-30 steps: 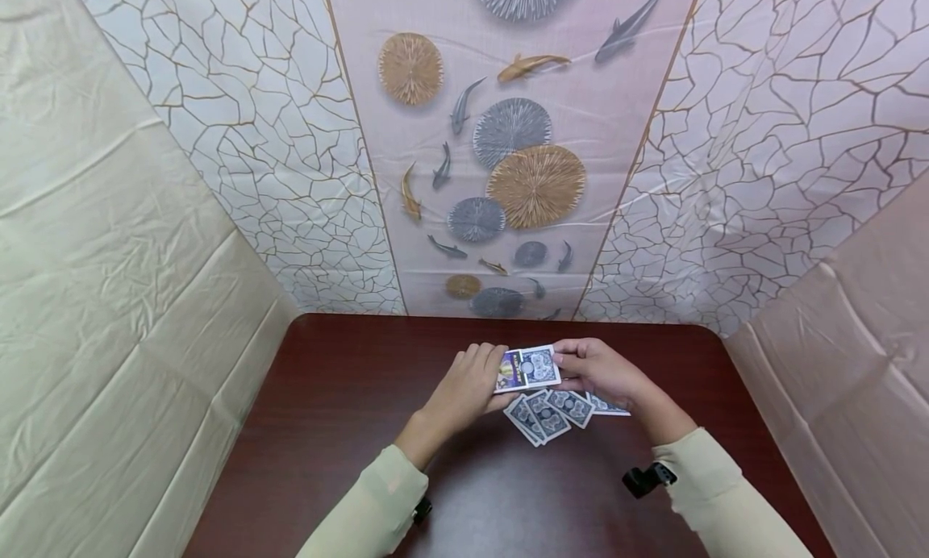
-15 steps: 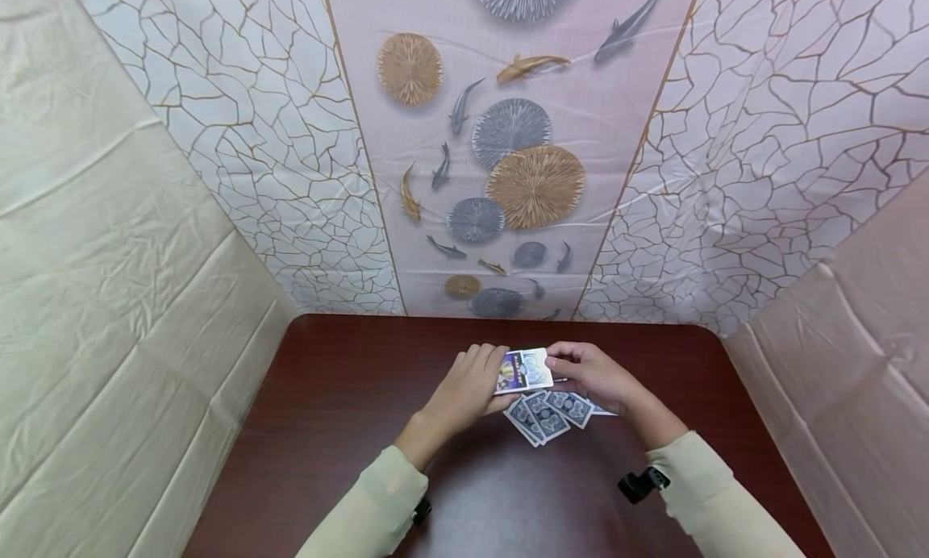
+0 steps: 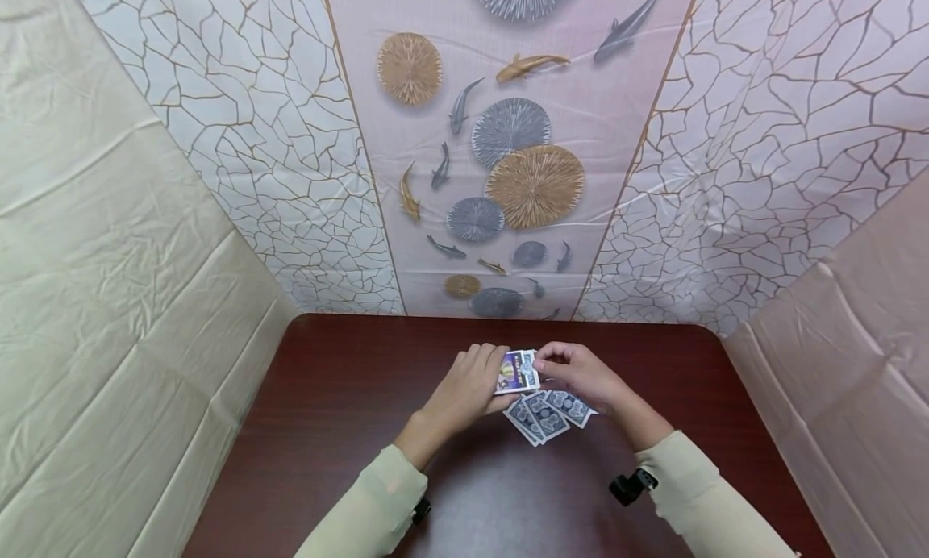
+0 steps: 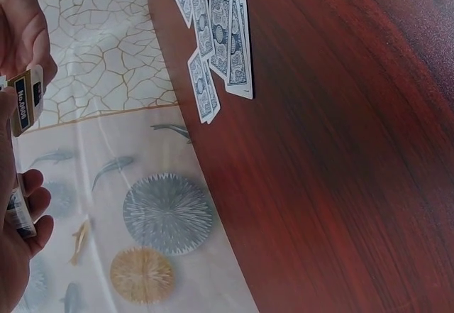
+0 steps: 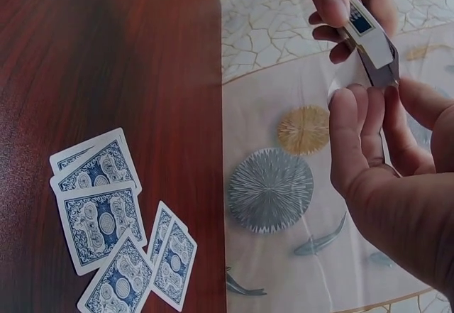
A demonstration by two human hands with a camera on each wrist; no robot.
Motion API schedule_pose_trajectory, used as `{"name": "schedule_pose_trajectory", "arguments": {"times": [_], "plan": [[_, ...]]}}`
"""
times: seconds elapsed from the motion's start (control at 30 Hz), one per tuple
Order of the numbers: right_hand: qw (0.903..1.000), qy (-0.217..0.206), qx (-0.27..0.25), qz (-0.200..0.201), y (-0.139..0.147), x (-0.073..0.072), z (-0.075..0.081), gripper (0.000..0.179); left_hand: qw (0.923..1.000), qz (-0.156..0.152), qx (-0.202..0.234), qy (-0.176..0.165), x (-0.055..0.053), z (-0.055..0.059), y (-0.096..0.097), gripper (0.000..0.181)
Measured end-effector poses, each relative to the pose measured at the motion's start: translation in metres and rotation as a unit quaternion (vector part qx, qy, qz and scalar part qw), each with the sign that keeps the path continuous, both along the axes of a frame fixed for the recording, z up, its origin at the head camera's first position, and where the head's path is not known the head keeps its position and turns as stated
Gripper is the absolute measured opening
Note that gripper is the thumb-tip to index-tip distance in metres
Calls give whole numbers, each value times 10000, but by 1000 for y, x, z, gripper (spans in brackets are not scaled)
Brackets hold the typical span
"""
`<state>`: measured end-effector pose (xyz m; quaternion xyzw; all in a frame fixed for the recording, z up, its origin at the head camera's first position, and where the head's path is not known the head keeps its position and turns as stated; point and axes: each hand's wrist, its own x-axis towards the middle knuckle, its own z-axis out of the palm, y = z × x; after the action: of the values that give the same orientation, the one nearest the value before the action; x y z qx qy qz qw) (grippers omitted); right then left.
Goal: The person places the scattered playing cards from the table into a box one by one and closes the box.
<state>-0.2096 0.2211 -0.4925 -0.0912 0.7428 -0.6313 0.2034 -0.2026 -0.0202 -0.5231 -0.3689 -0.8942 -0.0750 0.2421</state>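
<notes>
Cream cloth [image 3: 138,284], creased in panels, is hung along the far left. Beside it, the rear of the scene is closed by a backdrop [image 3: 508,163] printed with crackle lines, fish and round radiating motifs in grey and gold. At its foot is placed a dark red-brown table [image 3: 341,397] with a glossy surface. From the lower edge, a pale left sleeve [image 3: 370,501] is extended, with a black device [image 3: 421,509] partly seen beside its cuff. The left hand [image 3: 460,390] is curled around a card box [image 3: 512,372], gripped between fingers above and thumb below. The box, printed in purple and yellow, is held above the table; in the left wrist view a dark label in a gold frame is shown on it. At its right end a short strip of a deck of cards [image 3: 528,364] is exposed, the remainder being covered by the box. This end is pinched by the bent thumb and fingers of the right hand [image 3: 584,376]. Below the two hands, overlapping loose cards [image 3: 546,415] are spread on the table, their blue-and-white backs uppermost. Farther right, a black wrist camera [image 3: 633,487] is mounted near the cuff of the right sleeve [image 3: 707,497]. The right margin is bounded by beige cloth [image 3: 842,340].
</notes>
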Motion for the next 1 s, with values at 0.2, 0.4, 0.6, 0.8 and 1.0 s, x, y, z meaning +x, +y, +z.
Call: {"name": "schedule_pose_trajectory", "arguments": {"times": [0.2,0.4,0.6,0.8,1.0], "plan": [[9995,114,277,-143,-7,-1,-2,20,9999,1,-59,-85,1,2,1,72],[9986,221,413,-259,-12,-2,-4,14,9998,8,-92,-160,1,1,0,72],[9961,544,612,-316,-16,-4,-6,18,10000,31,-26,-79,0,-2,0,74],[9936,825,674,-370,-18,-3,-5,18,9999,72,60,-86,-1,-3,-2,73],[9897,1146,676,-518,-14,-1,5,17,9998,184,42,-93,-3,-4,-5,73]]}}
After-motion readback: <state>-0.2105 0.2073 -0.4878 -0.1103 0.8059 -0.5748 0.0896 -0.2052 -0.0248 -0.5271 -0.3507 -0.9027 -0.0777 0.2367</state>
